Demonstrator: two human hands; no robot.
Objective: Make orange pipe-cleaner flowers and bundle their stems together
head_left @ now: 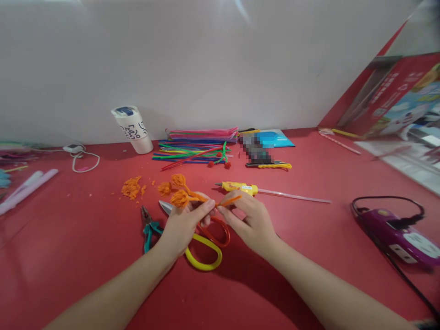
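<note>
My left hand (pixel 182 224) pinches the stems of orange pipe cleaners (pixel 192 196) that end in fluffy orange tufts (pixel 179 198). My right hand (pixel 249 220) pinches the other end of the same orange stem (pixel 231 200). Both hands hover just above the red table (pixel 103 256), fingertips almost touching each other. Under the left hand lie scissors with yellow and red handles (pixel 206 250). Green-handled pliers (pixel 149 227) lie to their left.
A yellow glue gun (pixel 240 187) with a glue stick lies behind my hands. Orange fluff (pixel 131 187) is scattered to the left. Coloured pipe cleaners (pixel 195 151), a paper cup (pixel 133 129), a purple device (pixel 395 231) with a cable and a red box (pixel 395 91) surround them.
</note>
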